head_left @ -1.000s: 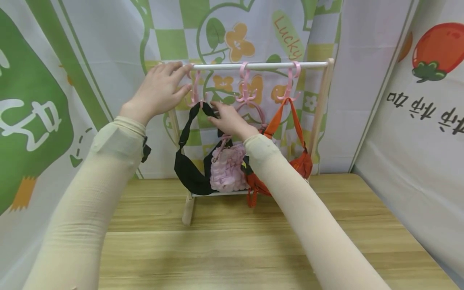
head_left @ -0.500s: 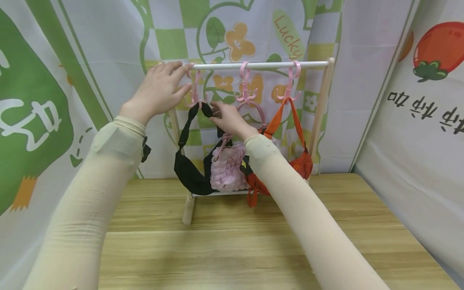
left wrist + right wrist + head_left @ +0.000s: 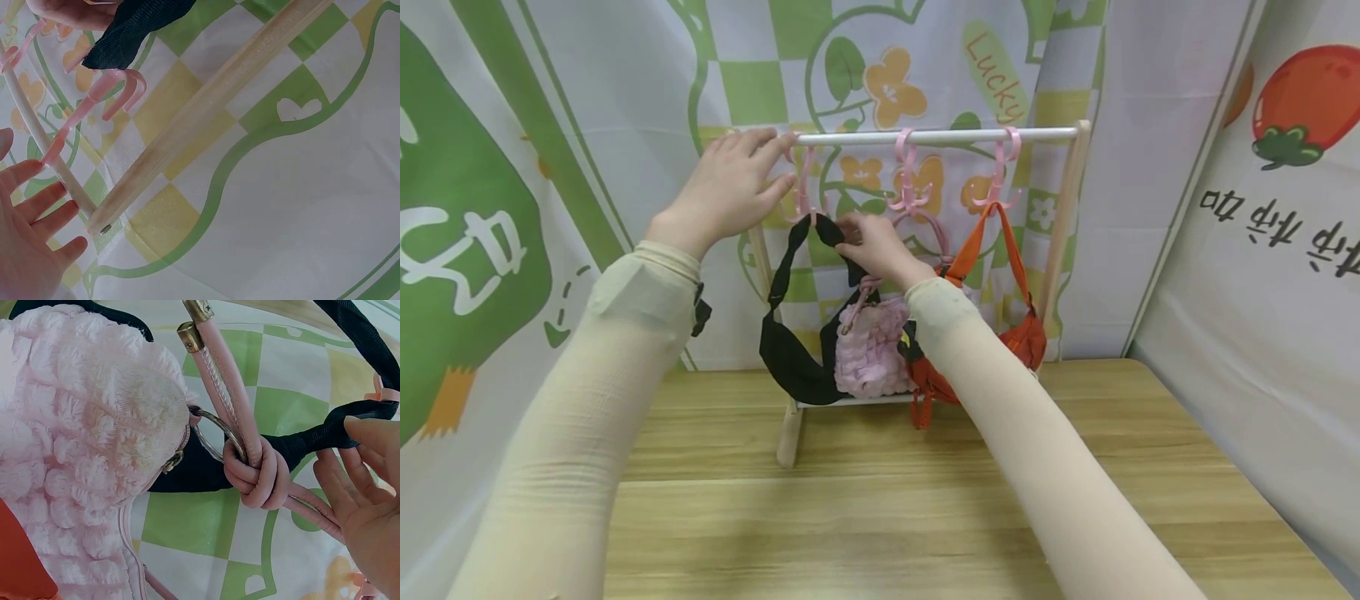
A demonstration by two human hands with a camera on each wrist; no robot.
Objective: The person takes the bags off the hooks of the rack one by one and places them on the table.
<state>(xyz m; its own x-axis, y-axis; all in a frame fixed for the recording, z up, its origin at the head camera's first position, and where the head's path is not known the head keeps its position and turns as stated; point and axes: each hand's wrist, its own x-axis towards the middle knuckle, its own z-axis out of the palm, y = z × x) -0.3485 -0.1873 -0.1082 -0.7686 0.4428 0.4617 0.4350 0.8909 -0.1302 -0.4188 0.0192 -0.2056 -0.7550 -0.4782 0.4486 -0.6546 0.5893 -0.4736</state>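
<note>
A black fabric bag (image 3: 797,362) hangs by its strap from the left one of three pink hooks (image 3: 806,187). My right hand (image 3: 876,247) pinches the strap just right of that hook; in the right wrist view the thumb lies over the strap (image 3: 340,425) with fingers below it. My left hand (image 3: 730,183) rests at the left end of the rack's metal bar (image 3: 850,138), fingers spread. In the left wrist view its fingertips (image 3: 57,189) touch the bar beside the hook. A pink puffy bag (image 3: 872,350) hangs in the middle, partly hidden behind my right arm.
An orange bag (image 3: 1022,337) hangs from the right hook, partly behind my right forearm. The wooden rack post (image 3: 1067,225) stands on the wood-grain table (image 3: 850,533). A printed curtain (image 3: 917,83) hangs close behind the rack.
My right hand's fingers have moved slightly lower on the strap, and the strap's top has shifted a little left. My left hand has stayed in place on the bar.
</note>
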